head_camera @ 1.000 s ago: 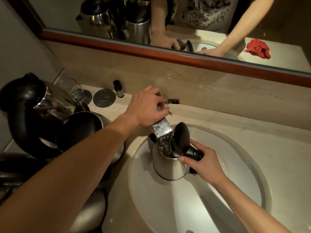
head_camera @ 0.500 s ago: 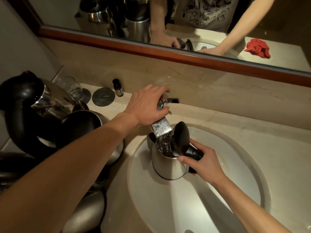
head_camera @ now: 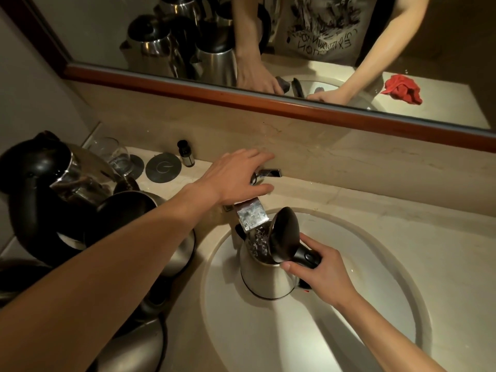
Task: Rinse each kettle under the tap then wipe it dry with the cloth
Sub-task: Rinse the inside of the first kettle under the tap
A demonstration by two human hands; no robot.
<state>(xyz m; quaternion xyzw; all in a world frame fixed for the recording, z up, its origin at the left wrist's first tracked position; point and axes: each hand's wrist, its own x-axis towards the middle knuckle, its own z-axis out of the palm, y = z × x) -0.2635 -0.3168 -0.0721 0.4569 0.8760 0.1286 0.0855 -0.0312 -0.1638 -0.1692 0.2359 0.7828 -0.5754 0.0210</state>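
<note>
Standing in the sink basin [head_camera: 375, 304] under the tap spout [head_camera: 251, 217]: steel kettle [head_camera: 264, 275], lid raised, water bubbling inside. Right hand [head_camera: 320, 275] grips its black handle from the right. Left hand [head_camera: 236, 178], fingers straight, rests over the tap lever [head_camera: 268, 173].

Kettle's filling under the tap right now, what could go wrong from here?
The kettle hangs from the right hand by its handle alone; added water may tip it. The left hand lies flat over the tap lever, so shutoff could lag and overflow. Crowded kettles sit near that forearm.
</note>
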